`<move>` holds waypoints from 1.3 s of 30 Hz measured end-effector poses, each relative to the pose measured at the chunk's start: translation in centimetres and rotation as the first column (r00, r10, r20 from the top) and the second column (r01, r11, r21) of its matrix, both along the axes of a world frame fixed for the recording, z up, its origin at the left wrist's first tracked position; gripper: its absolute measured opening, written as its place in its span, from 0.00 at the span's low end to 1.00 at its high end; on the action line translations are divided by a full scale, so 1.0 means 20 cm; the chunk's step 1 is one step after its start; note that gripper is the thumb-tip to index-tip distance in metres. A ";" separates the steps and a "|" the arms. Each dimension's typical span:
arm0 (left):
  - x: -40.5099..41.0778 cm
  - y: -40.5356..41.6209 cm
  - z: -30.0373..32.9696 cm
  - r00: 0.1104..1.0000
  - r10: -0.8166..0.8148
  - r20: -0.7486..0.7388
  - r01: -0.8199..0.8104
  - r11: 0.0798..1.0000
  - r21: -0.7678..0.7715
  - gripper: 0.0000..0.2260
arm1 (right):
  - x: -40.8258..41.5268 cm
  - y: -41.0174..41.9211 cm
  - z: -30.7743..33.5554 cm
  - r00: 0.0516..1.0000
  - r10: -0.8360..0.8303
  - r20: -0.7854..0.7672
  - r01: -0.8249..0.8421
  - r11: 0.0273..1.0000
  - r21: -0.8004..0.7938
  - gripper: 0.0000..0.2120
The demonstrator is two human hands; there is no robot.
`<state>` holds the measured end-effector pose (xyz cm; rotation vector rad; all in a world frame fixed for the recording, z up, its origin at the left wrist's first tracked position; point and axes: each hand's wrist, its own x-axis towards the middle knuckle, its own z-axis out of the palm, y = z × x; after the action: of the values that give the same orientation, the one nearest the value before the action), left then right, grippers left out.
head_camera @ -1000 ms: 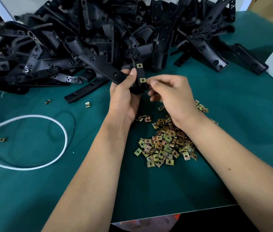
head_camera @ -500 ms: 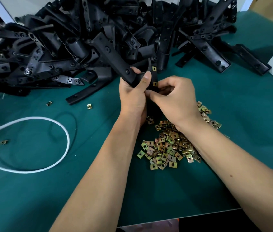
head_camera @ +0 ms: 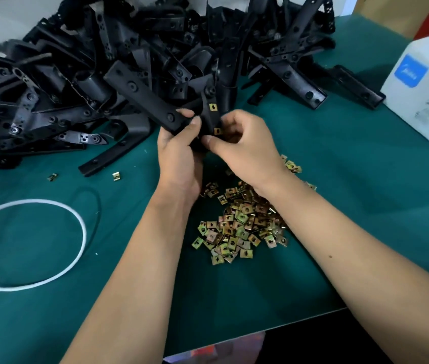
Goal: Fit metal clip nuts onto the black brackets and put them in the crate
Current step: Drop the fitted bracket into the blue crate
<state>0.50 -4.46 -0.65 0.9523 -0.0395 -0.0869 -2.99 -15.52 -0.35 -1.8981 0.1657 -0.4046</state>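
I hold a black bracket [head_camera: 142, 97] in my left hand [head_camera: 179, 156], fingers curled round its near end, thumb laid across it. My right hand [head_camera: 245, 151] closes on the same bracket's upright arm from the other side, thumb and fingers pinching it low down. Two clip nuts sit on that arm: an upper clip nut [head_camera: 213, 106] above my fingers and a lower clip nut [head_camera: 217, 131] just beside my right thumb. Under my wrists, near the middle of the desk [head_camera: 366, 206], lies the heap of loose clip nuts [head_camera: 237, 227]. The pile of brackets [head_camera: 103, 74] fills the far edge of the desk. A white box [head_camera: 426, 93] stands at the right edge, a white cord [head_camera: 76, 224] loops toward the left edge, and a few stray nuts [head_camera: 115, 176] lie near it.
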 end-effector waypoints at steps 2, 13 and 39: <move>-0.03 -0.01 0.01 1.000 -0.016 0.014 0.016 1.000 0.003 0.05 | -0.01 -0.01 0.03 1.000 0.000 -0.020 0.002 0.995 0.098 0.15; -0.45 -0.72 0.20 0.897 -0.348 0.271 0.252 0.908 0.334 0.06 | -0.41 -0.60 0.23 0.863 -0.483 0.149 0.397 0.830 0.392 0.05; -1.76 -1.87 -0.58 0.143 -0.960 -0.240 0.471 -0.147 0.870 0.21 | -2.37 -1.54 -0.87 -0.237 -0.851 -0.468 0.954 -0.114 -0.276 0.15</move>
<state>-34.78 -41.88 -12.18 1.8292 -1.3365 -1.1877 -50.34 -46.22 -17.77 -1.1588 2.1655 -0.8042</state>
